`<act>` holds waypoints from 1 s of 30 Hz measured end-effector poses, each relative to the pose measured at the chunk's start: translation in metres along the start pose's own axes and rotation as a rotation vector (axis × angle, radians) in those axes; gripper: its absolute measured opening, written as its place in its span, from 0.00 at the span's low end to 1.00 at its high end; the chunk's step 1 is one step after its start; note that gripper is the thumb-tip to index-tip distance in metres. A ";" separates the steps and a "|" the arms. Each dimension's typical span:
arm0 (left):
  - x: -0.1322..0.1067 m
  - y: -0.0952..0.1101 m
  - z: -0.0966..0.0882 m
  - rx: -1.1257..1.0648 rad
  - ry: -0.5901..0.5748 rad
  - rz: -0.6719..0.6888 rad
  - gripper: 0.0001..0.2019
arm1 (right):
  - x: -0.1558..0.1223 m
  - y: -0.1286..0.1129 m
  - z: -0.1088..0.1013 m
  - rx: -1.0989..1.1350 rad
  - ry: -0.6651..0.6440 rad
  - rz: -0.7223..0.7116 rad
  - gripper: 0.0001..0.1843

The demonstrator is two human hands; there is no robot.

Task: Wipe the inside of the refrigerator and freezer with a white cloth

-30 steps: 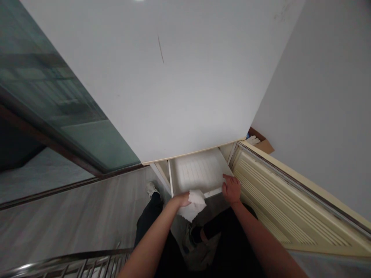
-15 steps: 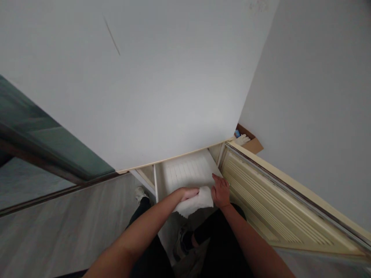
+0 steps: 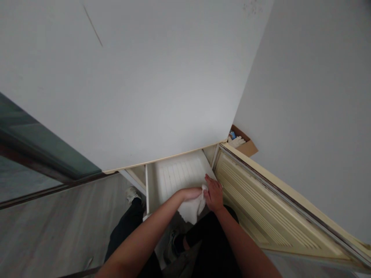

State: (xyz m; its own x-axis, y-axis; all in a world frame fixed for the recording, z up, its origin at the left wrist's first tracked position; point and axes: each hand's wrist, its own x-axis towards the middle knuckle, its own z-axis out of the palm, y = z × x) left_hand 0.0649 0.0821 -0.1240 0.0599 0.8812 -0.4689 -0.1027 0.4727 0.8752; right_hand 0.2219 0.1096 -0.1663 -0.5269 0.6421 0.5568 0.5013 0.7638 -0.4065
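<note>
The right hand (image 3: 213,192) has slid over to the left hand (image 3: 191,193).
The left hand grips the white cloth (image 3: 191,211). The right hand touches it, grip unclear. The cloth hangs long-side down over the drawer's (image 3: 174,175) front edge.

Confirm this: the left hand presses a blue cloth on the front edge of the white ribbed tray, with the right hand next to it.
Not quite: the cloth is white, not blue. The head view shows the left hand pressing it on the front edge of the white ribbed tray, with the right hand next to it.
</note>
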 end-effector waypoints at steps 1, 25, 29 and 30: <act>-0.018 -0.003 -0.008 0.068 0.017 0.038 0.05 | 0.000 -0.001 -0.001 0.010 -0.013 0.005 0.27; -0.125 -0.127 -0.060 -0.340 1.223 0.385 0.30 | 0.003 -0.005 0.005 -0.150 -0.017 0.040 0.20; -0.113 -0.118 -0.055 -0.462 1.059 0.347 0.34 | 0.003 -0.007 0.005 -0.138 -0.030 0.060 0.20; -0.110 -0.116 -0.053 -0.422 1.006 0.327 0.38 | 0.003 -0.008 0.005 -0.136 -0.034 0.066 0.20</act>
State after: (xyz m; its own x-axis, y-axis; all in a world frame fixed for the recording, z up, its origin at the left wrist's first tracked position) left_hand 0.0180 -0.0690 -0.1800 -0.8354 0.4759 -0.2751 -0.3046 0.0157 0.9524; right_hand 0.2129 0.1063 -0.1648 -0.5117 0.6942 0.5062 0.6229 0.7055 -0.3379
